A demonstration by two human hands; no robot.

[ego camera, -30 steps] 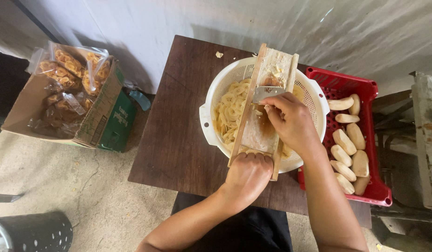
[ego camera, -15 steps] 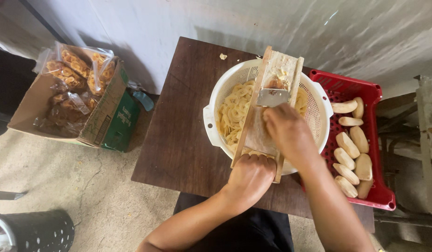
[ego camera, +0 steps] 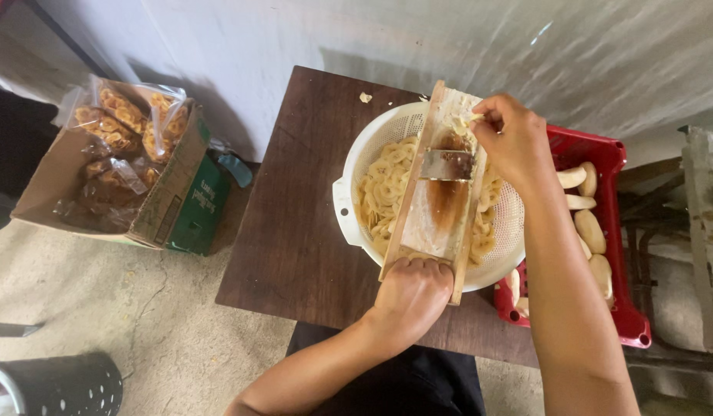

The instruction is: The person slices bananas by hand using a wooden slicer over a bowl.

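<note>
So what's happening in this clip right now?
A person is slicing peeled fruit on a long wooden slicer board laid across a white plastic colander on a dark wooden table. The left hand grips the board's near end. The right hand is at the far end, pinching a small pale piece. Thin pale slices fill the colander; peeled whole pieces wait in a red plastic crate.

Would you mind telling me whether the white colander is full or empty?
Partly full: pale slices cover the colander's bottom beneath the wooden slicer, below the rim.
</note>
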